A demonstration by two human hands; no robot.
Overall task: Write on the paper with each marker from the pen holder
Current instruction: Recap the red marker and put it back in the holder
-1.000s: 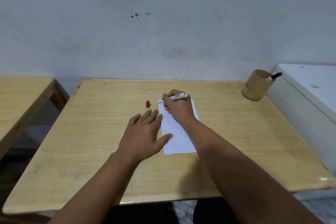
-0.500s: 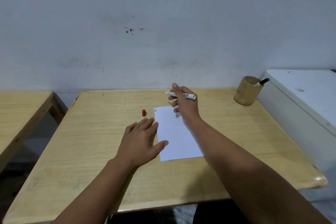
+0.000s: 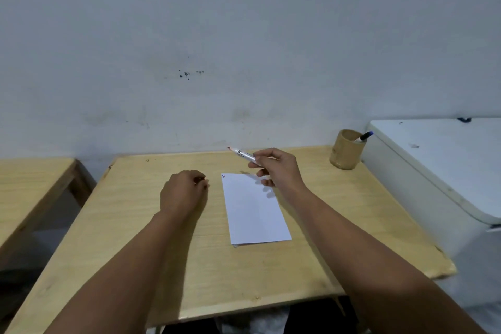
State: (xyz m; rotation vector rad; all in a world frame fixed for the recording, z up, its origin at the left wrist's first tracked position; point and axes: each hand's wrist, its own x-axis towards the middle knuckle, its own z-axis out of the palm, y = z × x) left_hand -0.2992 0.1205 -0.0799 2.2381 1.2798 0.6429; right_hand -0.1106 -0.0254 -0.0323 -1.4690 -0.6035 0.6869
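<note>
A white sheet of paper lies on the wooden table, with small blue and red marks at its top left corner. My right hand hovers above the paper's far end, gripping an uncapped white marker whose red tip points left and away. My left hand rests on the table left of the paper, fingers curled over the spot where the red cap lay; a bit of the cap shows at the fingertips. A bamboo pen holder at the table's far right corner holds a blue-capped marker.
A white appliance stands against the table's right side. A second wooden table sits to the left across a gap. A pale wall runs behind both tables.
My right hand lifted the marker off the paper and raised it. My left hand left the paper's edge, moved forward and curled over the red cap.
</note>
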